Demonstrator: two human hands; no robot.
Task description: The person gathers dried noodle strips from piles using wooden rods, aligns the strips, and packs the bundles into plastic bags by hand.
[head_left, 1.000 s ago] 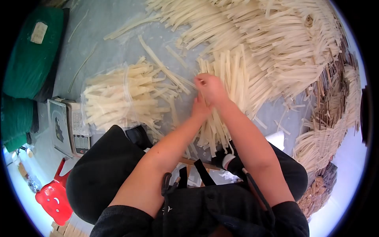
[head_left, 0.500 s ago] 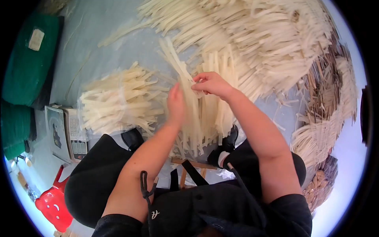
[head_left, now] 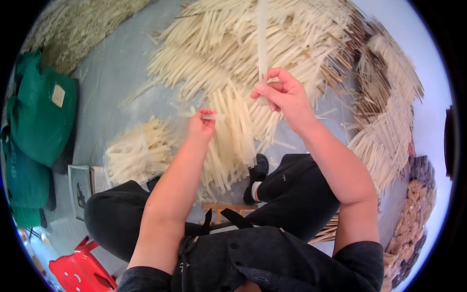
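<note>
My right hand is raised over the heap and pinches the lower end of a long, pale flat strip, which runs up past the top edge of the view. Small dark marks show on the strip near my fingertips. Lower and to the left, my left hand is closed on a short pale piece that pokes out between its fingers. Between my feet lies a pile of similar strips. Left of it is a bundle of strips in clear plastic.
A wide heap of strips covers the floor ahead, with brown-edged ones at right. Green sacks, a scale and a red stool stand at left. Brown bundles lie at right. A wooden piece is below the pile.
My hands have moved apart. The right one has risen to the right with a strip upright in it, and the left has shifted left. The whole view has also shifted.
</note>
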